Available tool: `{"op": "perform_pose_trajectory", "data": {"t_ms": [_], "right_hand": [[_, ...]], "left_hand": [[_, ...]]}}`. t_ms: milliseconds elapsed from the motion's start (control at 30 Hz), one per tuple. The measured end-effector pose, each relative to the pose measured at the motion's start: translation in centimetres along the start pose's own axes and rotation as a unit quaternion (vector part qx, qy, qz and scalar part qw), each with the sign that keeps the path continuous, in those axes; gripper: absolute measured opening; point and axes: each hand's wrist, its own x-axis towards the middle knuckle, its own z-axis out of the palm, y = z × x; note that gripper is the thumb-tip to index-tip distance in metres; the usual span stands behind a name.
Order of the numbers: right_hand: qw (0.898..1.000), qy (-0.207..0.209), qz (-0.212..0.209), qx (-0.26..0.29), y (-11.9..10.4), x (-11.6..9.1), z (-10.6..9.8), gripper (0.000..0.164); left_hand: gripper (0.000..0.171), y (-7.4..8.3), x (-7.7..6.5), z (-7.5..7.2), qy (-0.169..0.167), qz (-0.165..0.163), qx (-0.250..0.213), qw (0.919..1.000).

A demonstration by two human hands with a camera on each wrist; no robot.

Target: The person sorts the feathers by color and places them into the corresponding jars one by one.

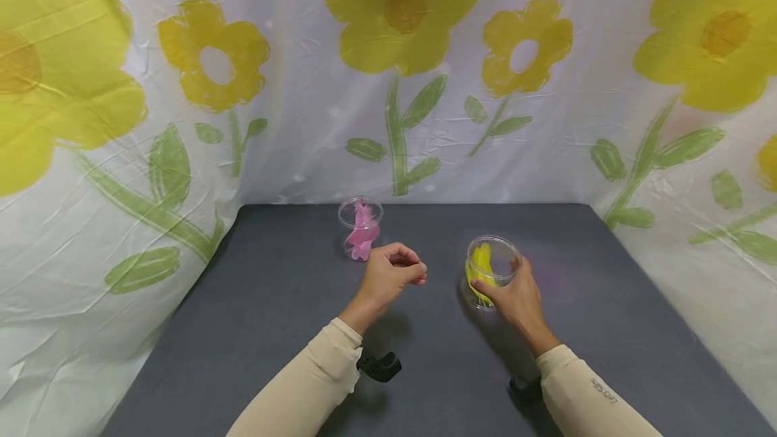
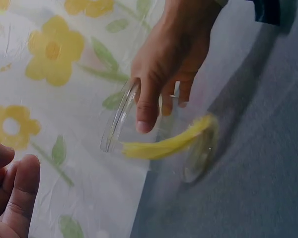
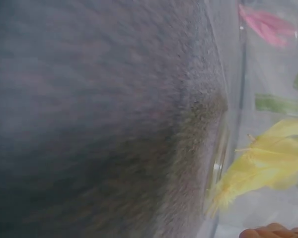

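Observation:
My right hand [image 1: 521, 297] grips a clear plastic jar [image 1: 493, 274] around its side, thumb at the near left and fingers on the far right. Yellow feathers [image 1: 482, 265] stand inside that jar; the left wrist view shows them [image 2: 164, 146] through its wall. To the left of the jar and apart from it, my left hand [image 1: 388, 278] hovers over the table with loosely curled fingers. Nothing shows between its fingertips [image 2: 27, 173]. Farther back and left stands a second clear jar [image 1: 344, 211] with pink feathers [image 1: 364, 228] in it.
A dark grey table [image 1: 273, 329] lies under both hands. Around its back and sides hangs a white curtain [image 1: 303, 120] printed with yellow flowers. Dark bands [image 1: 379, 366] show at both wrists, below the light sleeves [image 1: 309, 383].

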Motion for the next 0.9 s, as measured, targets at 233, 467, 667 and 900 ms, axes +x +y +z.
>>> {"op": "perform_pose_trajectory", "data": {"t_ms": [233,467,667,900], "right_hand": [[1.000,-0.001,0.004,0.015,-0.4,2.2,0.9,0.107],[1.000,0.004,0.018,0.020,-0.2,4.0,1.1,0.108],[0.999,0.013,0.024,0.024,0.1,5.0,1.2,0.109],[0.999,-0.005,0.027,0.016,0.6,4.8,1.0,0.121]], "left_hand": [[0.012,0.0,-1.1,-1.2,0.022,0.010,0.000,0.9997],[0.013,0.1,-2.1,-1.6,0.038,0.000,0.006,0.9993],[0.014,0.0,-2.5,-1.8,0.036,-0.007,0.011,0.9993],[0.012,-0.4,-2.9,-2.1,0.033,-0.014,0.018,0.9992]]}}
